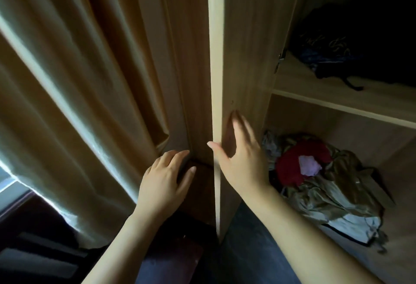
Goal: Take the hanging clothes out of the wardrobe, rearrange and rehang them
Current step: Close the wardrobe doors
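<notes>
Head view: both hands at the edge of an open wardrobe door.

The door [216, 81] stands edge-on in the middle. The right hand [243, 162] lies flat on its inner face, fingers straight and blurred, thumb reaching across the pale edge. The left hand [164, 180] is spread and relaxed on the door's other side, holding nothing; whether it touches the dark wood there is unclear. The hands are apart, with the door between them. A tan curtain [67, 81] hangs on the left. Inside the wardrobe, dark clothes [337, 54] lie on a shelf [337, 108], and below it a crumpled pile of clothes [333, 193], red, lilac and olive, sits on the wardrobe floor. The space above the shelf is too dark to read.
</notes>
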A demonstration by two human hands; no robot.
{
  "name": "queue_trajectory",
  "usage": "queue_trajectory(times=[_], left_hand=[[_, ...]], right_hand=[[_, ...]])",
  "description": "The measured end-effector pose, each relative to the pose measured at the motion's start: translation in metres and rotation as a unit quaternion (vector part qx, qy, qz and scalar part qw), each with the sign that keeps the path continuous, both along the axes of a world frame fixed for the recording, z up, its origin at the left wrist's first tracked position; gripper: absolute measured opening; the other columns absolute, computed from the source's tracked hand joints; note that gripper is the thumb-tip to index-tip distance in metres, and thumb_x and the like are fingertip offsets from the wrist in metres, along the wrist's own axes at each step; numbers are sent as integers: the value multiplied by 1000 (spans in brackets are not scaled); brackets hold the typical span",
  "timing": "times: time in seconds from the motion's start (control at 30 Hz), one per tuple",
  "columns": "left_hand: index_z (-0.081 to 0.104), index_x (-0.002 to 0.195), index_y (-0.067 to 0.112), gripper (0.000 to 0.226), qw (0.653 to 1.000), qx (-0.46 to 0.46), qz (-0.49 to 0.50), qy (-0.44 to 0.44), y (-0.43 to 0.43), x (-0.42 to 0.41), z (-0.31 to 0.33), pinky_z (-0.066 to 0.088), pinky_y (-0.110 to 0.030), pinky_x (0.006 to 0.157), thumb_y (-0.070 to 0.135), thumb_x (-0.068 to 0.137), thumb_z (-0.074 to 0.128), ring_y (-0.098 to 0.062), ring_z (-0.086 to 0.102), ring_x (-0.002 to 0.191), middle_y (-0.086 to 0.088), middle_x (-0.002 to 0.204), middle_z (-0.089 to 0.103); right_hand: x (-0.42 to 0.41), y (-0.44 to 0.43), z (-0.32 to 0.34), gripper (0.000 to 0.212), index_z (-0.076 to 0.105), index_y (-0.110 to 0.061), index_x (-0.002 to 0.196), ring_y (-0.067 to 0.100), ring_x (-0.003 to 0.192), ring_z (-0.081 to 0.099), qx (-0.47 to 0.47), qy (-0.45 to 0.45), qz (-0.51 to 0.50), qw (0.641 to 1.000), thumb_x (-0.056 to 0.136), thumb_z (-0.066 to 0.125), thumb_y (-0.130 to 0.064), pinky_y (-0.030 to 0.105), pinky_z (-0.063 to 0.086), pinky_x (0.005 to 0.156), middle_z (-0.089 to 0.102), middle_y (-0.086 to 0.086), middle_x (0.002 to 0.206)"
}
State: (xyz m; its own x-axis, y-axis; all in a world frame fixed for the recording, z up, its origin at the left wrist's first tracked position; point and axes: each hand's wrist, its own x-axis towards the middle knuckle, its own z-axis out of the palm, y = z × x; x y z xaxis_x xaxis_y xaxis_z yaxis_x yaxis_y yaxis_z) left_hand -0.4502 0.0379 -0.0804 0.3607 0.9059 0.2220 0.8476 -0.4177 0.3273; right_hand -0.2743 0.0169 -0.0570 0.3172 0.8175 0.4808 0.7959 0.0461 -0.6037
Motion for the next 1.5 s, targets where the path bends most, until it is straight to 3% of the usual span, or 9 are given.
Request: queue_trajectory(times=[0.23, 0.37, 0.53, 0.7, 0.93, 1.03, 1.17, 1.37, 1.5], left_hand=[[47, 133, 28, 55, 996, -5, -87, 16, 38, 0, 7, 48, -39, 88, 60, 90, 36, -25, 53, 118, -1, 129, 54], [48, 132, 26, 53, 989, 22, -144, 11, 51, 18, 17, 47, -45, 95, 58, 91, 35, -26, 54, 117, -2, 130, 55], [46, 134, 25, 54, 973, 39, -227, -32, 53, 58, 23, 43, -46, 101, 55, 90, 35, -23, 49, 122, 1, 134, 52], [40, 139, 26, 60, 942, 46, -328, -63, 45, 124, 35, 37, -42, 107, 57, 89, 30, -20, 38, 132, 1, 144, 42], [36, 142, 24, 54, 893, 119, -424, -92, 43, 249, 49, 37, -54, 104, 48, 93, 38, -24, 34, 136, -6, 149, 35], [33, 144, 25, 54, 883, 158, -428, -107, 54, 309, 52, 35, -55, 104, 44, 94, 43, -23, 27, 139, -7, 152, 29], [29, 145, 28, 58, 884, 194, -399, -146, 70, 375, 55, 33, -56, 105, 39, 92, 51, -25, 19, 143, -10, 155, 20], [34, 144, 24, 58, 881, 294, -340, -148, 90, 449, 41, 22, -50, 114, 40, 93, 53, -39, 16, 141, -24, 153, 16], [29, 144, 29, 63, 888, 329, -290, -135, 106, 481, 29, 25, -58, 108, 40, 90, 58, -39, 14, 139, -19, 151, 12]], right_hand=[[-21, 0, 1, 56, 51, -6, 130, 31, 107, 63, 91, 1, -108, 990, 82, 66, -30, 42, 53, 85, 60, 14, 126], [-18, -15, -4, 54, 53, -2, 126, 30, 99, 67, 122, -9, -152, 981, 78, 74, -16, 27, 48, 81, 65, 15, 118], [15, -51, -13, 55, 44, -10, 131, 26, 100, 66, 184, -7, -188, 965, 82, 69, -10, 36, 58, 75, 63, 14, 120], [76, -90, -12, 71, 34, -16, 142, 19, 98, 64, 208, -27, -250, 945, 82, 67, 1, 29, 57, 76, 59, 8, 121], [194, -114, -8, 72, 29, -13, 143, 7, 100, 58, 208, -4, -266, 941, 82, 63, 7, 16, 52, 81, 51, -8, 113], [243, -108, -5, 68, 33, -15, 141, 11, 99, 60, 223, 24, -276, 935, 83, 65, 3, 13, 51, 78, 53, -4, 113], [308, -96, 5, 51, 54, -6, 128, 20, 94, 63, 258, 38, -294, 920, 80, 69, 0, 15, 50, 83, 59, 10, 111], [398, -77, 5, 49, 56, -4, 125, 0, 85, 57, 235, 9, -242, 941, 78, 71, 2, 5, 43, 79, 60, -1, 99], [441, -59, 0, 53, 52, -9, 128, -11, 90, 56, 235, 25, -201, 951, 79, 70, -1, 6, 43, 81, 60, -10, 100]])
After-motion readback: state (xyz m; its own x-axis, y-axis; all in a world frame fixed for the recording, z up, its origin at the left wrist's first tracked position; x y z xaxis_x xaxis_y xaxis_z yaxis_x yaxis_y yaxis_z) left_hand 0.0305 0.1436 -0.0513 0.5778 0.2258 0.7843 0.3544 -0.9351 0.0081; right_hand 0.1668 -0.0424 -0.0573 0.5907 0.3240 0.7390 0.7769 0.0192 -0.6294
